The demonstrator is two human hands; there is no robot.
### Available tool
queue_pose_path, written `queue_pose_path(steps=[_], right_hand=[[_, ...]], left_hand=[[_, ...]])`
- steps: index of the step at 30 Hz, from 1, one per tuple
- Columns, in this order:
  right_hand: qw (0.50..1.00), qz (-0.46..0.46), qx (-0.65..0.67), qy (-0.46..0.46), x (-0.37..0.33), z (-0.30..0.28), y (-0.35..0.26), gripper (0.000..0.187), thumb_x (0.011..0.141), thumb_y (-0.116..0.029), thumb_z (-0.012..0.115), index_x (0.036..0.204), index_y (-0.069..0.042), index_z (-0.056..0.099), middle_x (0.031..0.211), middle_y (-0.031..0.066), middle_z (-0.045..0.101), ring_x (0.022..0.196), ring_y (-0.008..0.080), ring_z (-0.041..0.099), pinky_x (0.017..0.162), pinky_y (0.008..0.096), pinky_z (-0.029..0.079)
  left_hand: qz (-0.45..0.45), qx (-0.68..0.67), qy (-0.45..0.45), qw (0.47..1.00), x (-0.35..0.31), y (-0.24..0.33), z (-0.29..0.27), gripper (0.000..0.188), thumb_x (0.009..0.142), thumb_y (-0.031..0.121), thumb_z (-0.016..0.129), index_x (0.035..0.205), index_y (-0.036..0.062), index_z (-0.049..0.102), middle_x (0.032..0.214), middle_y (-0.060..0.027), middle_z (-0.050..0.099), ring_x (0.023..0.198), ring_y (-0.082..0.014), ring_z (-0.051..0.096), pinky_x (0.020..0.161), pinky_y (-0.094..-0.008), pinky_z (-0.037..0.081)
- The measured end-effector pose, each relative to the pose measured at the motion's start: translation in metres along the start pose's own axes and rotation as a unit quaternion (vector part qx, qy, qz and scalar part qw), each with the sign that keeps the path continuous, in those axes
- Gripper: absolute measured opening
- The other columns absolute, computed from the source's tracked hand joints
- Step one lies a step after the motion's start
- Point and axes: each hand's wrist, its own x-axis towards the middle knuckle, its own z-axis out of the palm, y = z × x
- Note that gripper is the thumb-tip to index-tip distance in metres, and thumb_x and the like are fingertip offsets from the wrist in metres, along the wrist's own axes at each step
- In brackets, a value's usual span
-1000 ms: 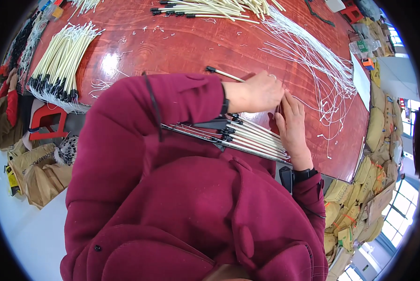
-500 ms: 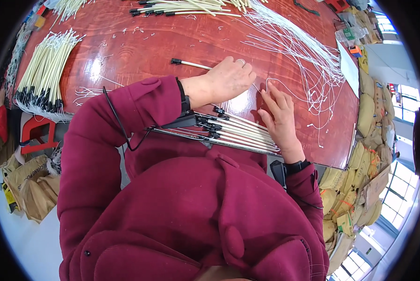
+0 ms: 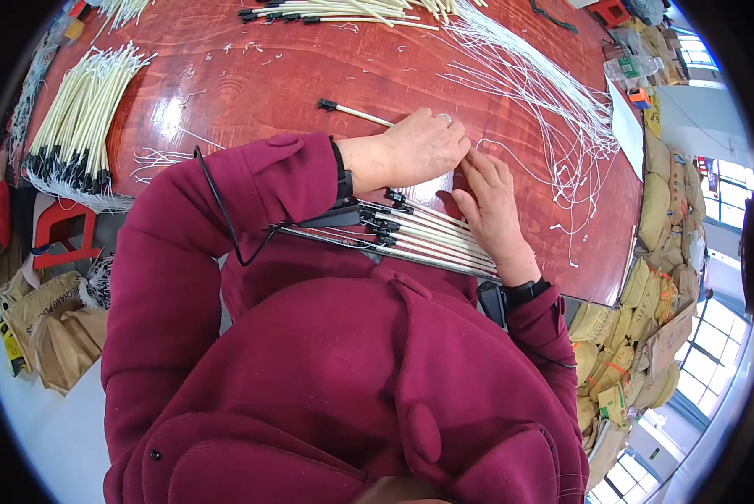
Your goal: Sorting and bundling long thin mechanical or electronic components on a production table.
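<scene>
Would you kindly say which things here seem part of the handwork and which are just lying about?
Apparently in use:
black-tipped rod, in the left hand
similar rods, by the right hand
white cords

Apparently lying about:
red stool, left
clear bottle
brown bags

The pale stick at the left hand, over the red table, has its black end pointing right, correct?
Not quite: in the head view, the pale stick at the left hand, over the red table, has its black end pointing left.

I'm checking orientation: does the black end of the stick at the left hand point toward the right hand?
No, the black end of the stick lies left of the left hand, away from the right hand.
</scene>
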Motion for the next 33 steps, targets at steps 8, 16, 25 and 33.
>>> queue_pose_path(steps=[8, 16, 25, 33], right_hand=[[0.994, 0.041, -0.003, 0.102, -0.010, -0.001, 0.016, 0.055, 0.084, -0.013, 0.075, 0.136, -0.002, 0.060, 0.143, 0.0152, 0.056, 0.127, 0.0347, 0.052, 0.109, 0.0436, 0.040], [0.989, 0.017, -0.013, 0.148, 0.012, 0.001, 0.009, 0.033, 0.082, -0.009, 0.077, 0.114, -0.004, 0.069, 0.119, 0.0105, 0.068, 0.108, 0.0311, 0.061, 0.095, 0.0393, 0.046], [0.990, -0.036, 0.022, 0.131, 0.017, -0.004, 0.004, 0.011, 0.082, -0.005, 0.075, 0.093, -0.007, 0.074, 0.097, 0.0048, 0.072, 0.092, 0.0241, 0.063, 0.084, 0.0357, 0.046], [0.984, -0.034, 0.031, 0.170, 0.021, -0.009, 0.004, 0.012, 0.081, -0.002, 0.075, 0.093, -0.005, 0.074, 0.097, 0.0065, 0.073, 0.089, 0.0247, 0.064, 0.083, 0.0340, 0.048]], left_hand=[[-0.035, -0.027, -0.005, 0.999, -0.002, -0.002, -0.004, 0.011, 0.089, 0.011, 0.059, 0.098, 0.0044, 0.061, 0.097, -0.0093, 0.065, 0.095, -0.0278, 0.067, 0.076, -0.0410, 0.053], [-0.053, -0.093, -0.019, 0.994, -0.003, -0.004, -0.021, 0.016, 0.092, 0.012, 0.056, 0.106, 0.0041, 0.057, 0.098, -0.0135, 0.067, 0.092, -0.0328, 0.069, 0.075, -0.0460, 0.053], [-0.066, -0.161, -0.021, 0.985, -0.010, -0.006, -0.027, 0.015, 0.092, 0.008, 0.056, 0.105, 0.0040, 0.053, 0.097, -0.0157, 0.065, 0.091, -0.0375, 0.067, 0.075, -0.0486, 0.052], [-0.062, -0.208, -0.002, 0.976, -0.011, -0.006, -0.026, 0.014, 0.093, 0.010, 0.057, 0.104, 0.0042, 0.051, 0.096, -0.0164, 0.063, 0.091, -0.0393, 0.065, 0.075, -0.0483, 0.051]])
